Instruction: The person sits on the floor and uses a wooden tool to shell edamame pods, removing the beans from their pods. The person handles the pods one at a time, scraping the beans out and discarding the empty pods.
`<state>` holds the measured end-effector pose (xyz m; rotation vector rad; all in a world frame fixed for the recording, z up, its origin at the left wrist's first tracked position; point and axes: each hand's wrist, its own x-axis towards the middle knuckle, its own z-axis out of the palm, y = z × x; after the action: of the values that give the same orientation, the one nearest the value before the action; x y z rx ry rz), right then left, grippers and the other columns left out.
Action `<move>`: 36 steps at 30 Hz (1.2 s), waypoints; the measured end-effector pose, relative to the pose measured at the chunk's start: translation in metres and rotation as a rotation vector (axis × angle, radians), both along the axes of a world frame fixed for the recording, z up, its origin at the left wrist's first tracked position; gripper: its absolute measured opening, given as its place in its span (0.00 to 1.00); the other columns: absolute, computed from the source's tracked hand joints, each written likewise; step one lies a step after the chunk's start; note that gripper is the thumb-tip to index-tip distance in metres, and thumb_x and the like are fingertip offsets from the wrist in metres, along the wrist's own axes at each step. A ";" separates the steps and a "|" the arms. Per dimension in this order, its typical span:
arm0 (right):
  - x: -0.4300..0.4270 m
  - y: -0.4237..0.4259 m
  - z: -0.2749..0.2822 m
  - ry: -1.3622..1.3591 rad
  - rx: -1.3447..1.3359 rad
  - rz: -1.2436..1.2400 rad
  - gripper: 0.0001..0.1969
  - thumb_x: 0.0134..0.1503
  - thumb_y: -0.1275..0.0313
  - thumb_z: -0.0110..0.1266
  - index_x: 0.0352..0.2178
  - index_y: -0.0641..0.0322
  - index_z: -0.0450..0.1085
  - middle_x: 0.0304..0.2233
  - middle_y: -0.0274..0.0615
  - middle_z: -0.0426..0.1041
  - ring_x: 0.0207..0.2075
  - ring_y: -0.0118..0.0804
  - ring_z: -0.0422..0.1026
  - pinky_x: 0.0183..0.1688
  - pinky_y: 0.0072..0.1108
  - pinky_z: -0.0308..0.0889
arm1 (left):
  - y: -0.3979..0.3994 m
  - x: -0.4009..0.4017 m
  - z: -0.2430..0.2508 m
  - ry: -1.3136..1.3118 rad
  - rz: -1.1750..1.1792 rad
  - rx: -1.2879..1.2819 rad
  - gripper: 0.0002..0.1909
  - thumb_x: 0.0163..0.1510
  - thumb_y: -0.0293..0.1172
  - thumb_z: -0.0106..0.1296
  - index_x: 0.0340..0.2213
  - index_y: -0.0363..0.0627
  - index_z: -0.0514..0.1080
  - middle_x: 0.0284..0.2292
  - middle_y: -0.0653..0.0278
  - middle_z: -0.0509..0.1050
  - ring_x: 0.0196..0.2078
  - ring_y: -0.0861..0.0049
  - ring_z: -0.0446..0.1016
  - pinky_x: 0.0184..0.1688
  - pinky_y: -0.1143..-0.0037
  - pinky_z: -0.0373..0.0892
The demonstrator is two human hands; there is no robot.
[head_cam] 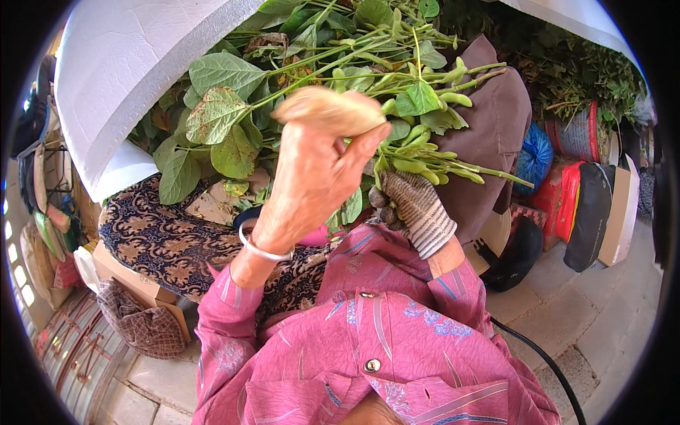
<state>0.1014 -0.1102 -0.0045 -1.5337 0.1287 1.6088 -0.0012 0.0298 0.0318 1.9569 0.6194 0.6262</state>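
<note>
My left hand [321, 164], bare with a pale bangle at the wrist, is raised before my chest. Across its fingers lies a blurred, pale tan thing [332, 109]; whether the fingers grip it or wear it cannot be made out. To its right, my right hand [414, 210] wears a striped knit glove with dark fingertips and is closed on a bunch of green bean stems with plump pods [417, 162]. Leafy bean plants with pods [372, 53] are heaped across my lap and beyond, some leaves [218, 114] yellowed and spotted.
A white foam panel [127, 69] rises at the upper left. Brown cloth [473, 133] lies under the stems at right. Farther right are a blue plastic bag [534, 154], a red-and-white bucket [576, 135] and a cardboard box [621, 212]. A black cable [547, 361] crosses the paved floor; a checked cloth [141, 321] is at left.
</note>
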 end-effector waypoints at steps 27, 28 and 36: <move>0.019 0.035 0.028 -0.214 0.215 -0.129 0.14 0.59 0.68 0.47 0.43 0.64 0.70 0.18 0.25 0.64 0.15 0.16 0.58 0.17 0.10 0.55 | 0.050 0.003 0.011 -0.320 0.087 -0.564 0.08 0.52 0.27 0.55 0.32 0.36 0.72 0.28 0.65 0.74 0.27 0.83 0.72 0.31 0.82 0.70; 0.022 0.036 0.028 -0.238 0.209 -0.050 0.15 0.59 0.69 0.46 0.45 0.64 0.69 0.18 0.28 0.65 0.15 0.18 0.60 0.16 0.11 0.56 | 0.051 0.004 0.011 -0.316 0.070 -0.562 0.08 0.52 0.28 0.54 0.33 0.37 0.72 0.29 0.64 0.74 0.27 0.82 0.72 0.33 0.81 0.70; 0.029 0.017 0.026 -0.208 0.124 0.005 0.11 0.58 0.68 0.47 0.37 0.65 0.69 0.16 0.30 0.65 0.14 0.21 0.61 0.14 0.13 0.57 | 0.075 0.018 0.050 -0.505 -0.112 -0.357 0.08 0.56 0.28 0.48 0.34 0.36 0.71 0.31 0.54 0.75 0.30 0.78 0.71 0.33 0.81 0.67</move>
<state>0.1305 -0.0933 0.0218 -1.5937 -0.0882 1.4235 0.0169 0.1048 0.0814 1.4148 0.2778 0.8377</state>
